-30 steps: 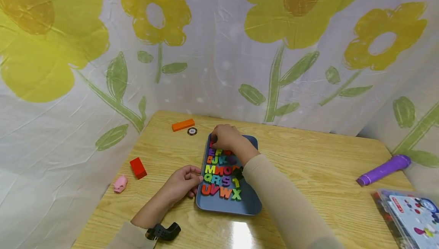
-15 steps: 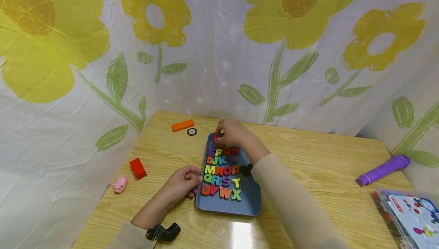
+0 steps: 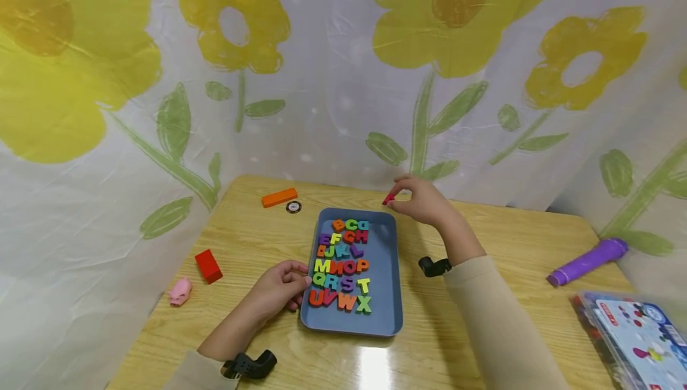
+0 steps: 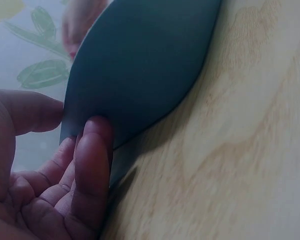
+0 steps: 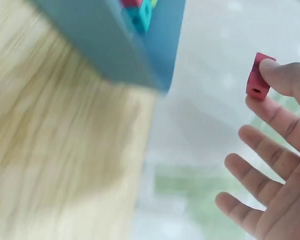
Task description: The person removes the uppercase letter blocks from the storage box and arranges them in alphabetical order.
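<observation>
My right hand (image 3: 424, 202) is past the tray's far right corner, over the back of the table. Between thumb and index fingertip it pinches a small red toy letter (image 5: 259, 77); the other fingers are spread, and the letter's shape is hard to read. My left hand (image 3: 279, 287) holds the left side of the blue-grey tray (image 3: 383, 282), thumb at the rim and fingers against the outer wall. Colourful toy letters (image 3: 347, 266) lie in rows over the tray's left and middle, with B, C and D in the farthest row.
Left of the tray lie a red block (image 3: 208, 266) and a pink toy pig (image 3: 180, 291). An orange bar (image 3: 279, 197) and a poker chip (image 3: 293, 207) are at the back left. A purple toy microphone (image 3: 587, 262) and a clear box (image 3: 638, 336) lie at right.
My right hand has lifted the red letter from the tray's far left corner and carried it right, beyond the tray's rim. The left hand keeps its hold on the tray.
</observation>
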The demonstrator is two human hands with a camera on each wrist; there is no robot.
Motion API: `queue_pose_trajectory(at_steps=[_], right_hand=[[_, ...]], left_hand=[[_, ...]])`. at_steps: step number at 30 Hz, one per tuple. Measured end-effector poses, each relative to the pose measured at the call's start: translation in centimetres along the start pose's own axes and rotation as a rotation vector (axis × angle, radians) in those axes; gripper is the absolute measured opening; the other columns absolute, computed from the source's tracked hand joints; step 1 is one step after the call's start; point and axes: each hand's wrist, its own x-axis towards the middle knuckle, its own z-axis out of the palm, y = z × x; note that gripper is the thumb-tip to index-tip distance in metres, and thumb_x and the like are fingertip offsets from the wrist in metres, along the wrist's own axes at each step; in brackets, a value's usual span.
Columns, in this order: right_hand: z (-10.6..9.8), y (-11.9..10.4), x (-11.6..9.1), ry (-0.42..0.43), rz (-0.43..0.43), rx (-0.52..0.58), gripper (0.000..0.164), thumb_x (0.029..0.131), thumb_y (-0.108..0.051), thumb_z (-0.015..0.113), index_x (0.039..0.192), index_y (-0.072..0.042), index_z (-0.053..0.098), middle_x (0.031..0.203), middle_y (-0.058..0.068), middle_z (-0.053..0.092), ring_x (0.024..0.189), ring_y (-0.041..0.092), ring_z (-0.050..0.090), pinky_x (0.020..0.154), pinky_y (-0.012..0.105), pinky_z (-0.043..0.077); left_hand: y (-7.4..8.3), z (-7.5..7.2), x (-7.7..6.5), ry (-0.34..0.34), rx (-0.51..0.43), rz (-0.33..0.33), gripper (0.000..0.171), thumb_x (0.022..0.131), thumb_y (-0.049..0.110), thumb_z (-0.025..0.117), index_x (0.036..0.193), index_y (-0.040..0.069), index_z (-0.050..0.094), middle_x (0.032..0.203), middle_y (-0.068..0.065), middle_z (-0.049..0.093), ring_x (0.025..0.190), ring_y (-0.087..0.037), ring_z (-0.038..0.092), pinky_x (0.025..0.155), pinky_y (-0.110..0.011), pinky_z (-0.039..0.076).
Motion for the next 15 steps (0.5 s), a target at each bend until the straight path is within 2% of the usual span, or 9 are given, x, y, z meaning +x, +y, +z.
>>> queue_pose_trajectory(at_steps=[4,8,15], right_hand=[[-0.2,3.2,-1.5,0.002,0.066,0.021,0.016,0.102,-0.025,0.076,0.108,-0.011,0.081,0.159,0.023,0.056,0.154,0.048,0.044,0.124,0.067,0.039],[0.7,5.5,-2.6,-0.040,0.123,0.011,0.015,0.102,-0.024,0.076,0.108,-0.011,0.080,0.165,0.025,0.049,0.156,0.051,0.039,0.125,0.066,0.037],[2.6,6.8,-3.2,-0.079,0.124,-0.027,0.011,0.098,-0.023,0.081,0.100,-0.012,0.081,0.171,0.028,0.037,0.161,0.056,0.027,0.128,0.069,0.031]], left_hand=[[-0.1,-0.1,0.1,0.005,0.000,-0.007,0.033,0.105,0.014,0.071,0.133,-0.001,0.062,0.091,-0.007,0.070,0.071,-0.018,0.062,0.058,-0.029,0.055],[-0.1,-0.2,0.1,0.009,0.002,-0.007,0.033,0.105,0.014,0.071,0.133,-0.001,0.062,0.091,-0.007,0.071,0.070,-0.018,0.062,0.058,-0.029,0.055],[-0.1,0.1,0.0,0.003,-0.005,0.001,0.035,0.105,0.014,0.072,0.134,-0.002,0.061,0.090,-0.007,0.070,0.070,-0.019,0.061,0.058,-0.030,0.055]])
